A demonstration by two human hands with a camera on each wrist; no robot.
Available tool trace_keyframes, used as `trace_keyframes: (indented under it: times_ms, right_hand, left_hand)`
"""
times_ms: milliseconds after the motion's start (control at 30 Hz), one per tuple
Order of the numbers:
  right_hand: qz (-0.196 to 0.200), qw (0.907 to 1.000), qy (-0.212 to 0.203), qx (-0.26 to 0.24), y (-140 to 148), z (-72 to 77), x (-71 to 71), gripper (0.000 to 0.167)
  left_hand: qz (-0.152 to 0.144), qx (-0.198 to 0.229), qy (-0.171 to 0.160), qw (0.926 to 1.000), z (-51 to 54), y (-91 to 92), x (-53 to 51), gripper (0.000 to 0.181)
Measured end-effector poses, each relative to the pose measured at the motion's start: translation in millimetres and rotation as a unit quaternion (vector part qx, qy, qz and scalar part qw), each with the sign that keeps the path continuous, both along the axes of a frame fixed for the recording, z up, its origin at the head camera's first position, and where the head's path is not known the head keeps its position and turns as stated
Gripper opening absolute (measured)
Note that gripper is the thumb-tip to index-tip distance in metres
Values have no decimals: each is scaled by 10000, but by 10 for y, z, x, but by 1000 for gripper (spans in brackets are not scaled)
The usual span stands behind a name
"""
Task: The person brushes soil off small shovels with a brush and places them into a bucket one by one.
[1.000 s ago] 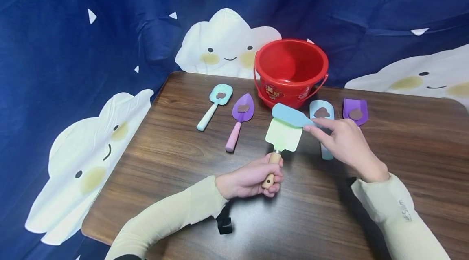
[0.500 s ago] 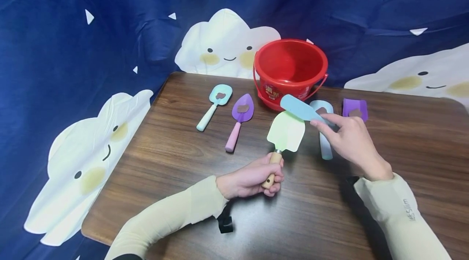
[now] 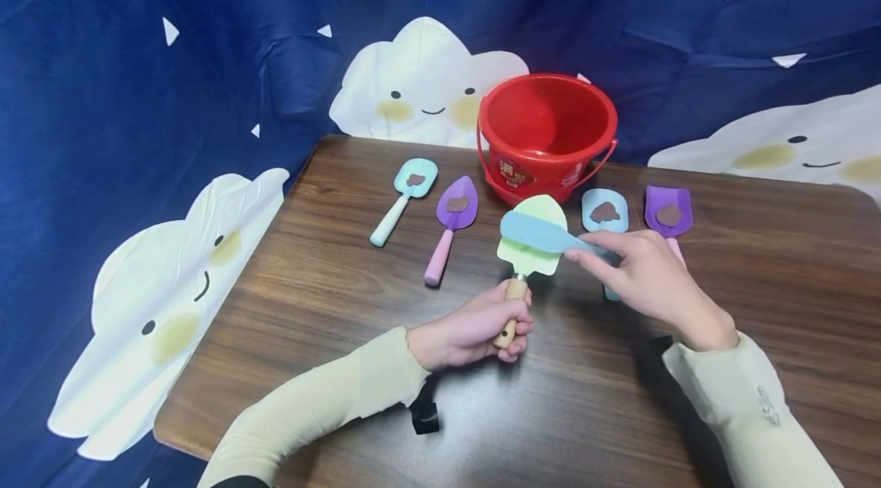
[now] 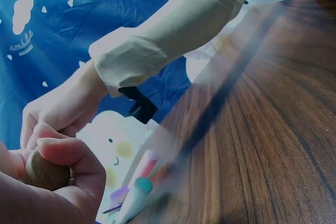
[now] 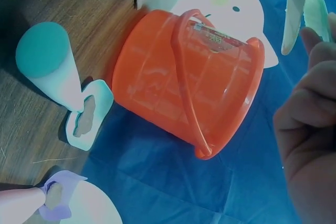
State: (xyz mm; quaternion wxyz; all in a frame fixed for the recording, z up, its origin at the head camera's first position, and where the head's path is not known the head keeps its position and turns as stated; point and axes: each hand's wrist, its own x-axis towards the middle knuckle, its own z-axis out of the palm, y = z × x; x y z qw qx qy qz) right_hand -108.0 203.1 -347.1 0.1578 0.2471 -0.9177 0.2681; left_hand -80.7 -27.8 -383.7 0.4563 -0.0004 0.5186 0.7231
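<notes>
My left hand (image 3: 475,326) grips the wooden handle (image 3: 511,312) of a garden hand trowel with a pale green blade (image 3: 533,262), held up over the table. With thumb and fingers my right hand (image 3: 650,274) pinches a flat light-blue tool (image 3: 533,232) with a rounded end, whose exact kind I cannot tell. The tool lies across the middle of the green blade, overlapping it. In the left wrist view the round butt of the wooden handle (image 4: 47,171) shows inside the curled left fingers. The right wrist view shows the blue tool (image 5: 296,11) edge-on beside the green blade.
A red bucket (image 3: 544,167) stands behind the trowel. To its left lie a mint shovel (image 3: 392,216) and a purple trowel (image 3: 440,255); to its right, a blue shovel (image 3: 595,201) and a purple scoop (image 3: 677,197). All bear brown patches. The brown table (image 3: 310,281) meets a blue curtain.
The blue tool first moved up toward the far end of the green blade, then came back down and left over its middle. The left hand and trowel have shifted only slightly.
</notes>
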Motion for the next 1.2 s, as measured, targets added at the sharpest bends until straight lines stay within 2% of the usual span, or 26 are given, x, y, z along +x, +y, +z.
trace_keyframes:
  times_ms: [233,500,933,1200]
  right_hand:
    - [419,9984,-343,145,-3,-13,32,25]
    - [469,9979,-420,114,12,-38,23,30]
    - [249,9996,-94,10,36,-80,-70,34]
    - [-270,9988,401,8,47,-120,-145,40]
  left_hand:
    - [94,-14,-98,9999,11,14,-17,21]
    - [174,-11,-189,9997,28,22,-11,25]
    - [346,-17,-182,9992,8,51,14,29]
    - [301,-5,-217,9993,-34,59,8,30]
